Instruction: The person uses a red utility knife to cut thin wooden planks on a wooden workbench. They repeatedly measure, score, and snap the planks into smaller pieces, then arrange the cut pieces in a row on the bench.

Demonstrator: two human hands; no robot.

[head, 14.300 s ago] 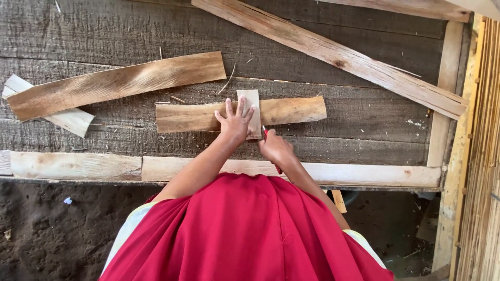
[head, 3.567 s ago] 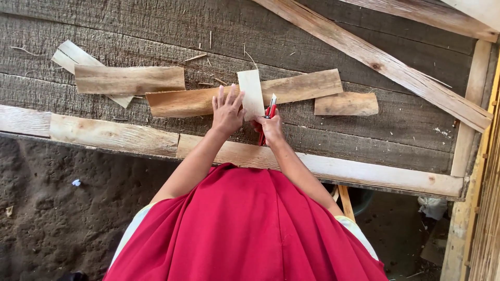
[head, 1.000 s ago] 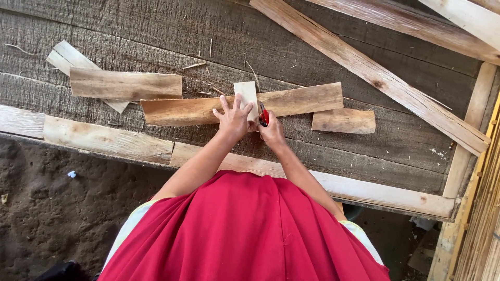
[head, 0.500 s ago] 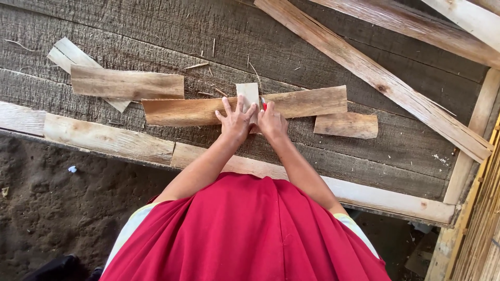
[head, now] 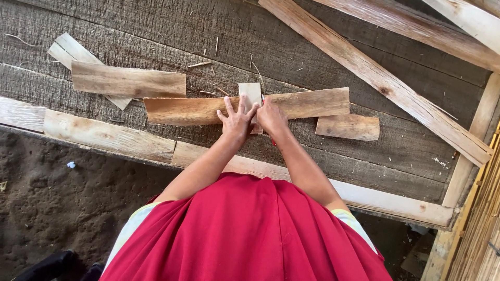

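My left hand (head: 235, 118) lies flat, fingers spread, on a small pale wooden piece (head: 250, 95) that stands across a long brown wooden strip (head: 312, 103). My right hand (head: 271, 117) is closed around a red pencil-like tool (head: 263, 100), its tip at the right edge of the pale piece. Most of the tool is hidden inside my fist. Both hands touch each other over the strip, which rests on a weathered grey plank surface (head: 156, 31).
A short wood offcut (head: 348, 127) lies right of my hands. Another strip (head: 128, 82) and a pale slat (head: 73, 52) lie at the left. Long pale battens (head: 104, 138) run along the near edge, a diagonal board (head: 375, 78) crosses top right. Dark soil (head: 52, 208) lies below left.
Over the last second my right hand has drawn closer against my left hand, hiding more of the red tool. The wooden pieces have stayed in place.
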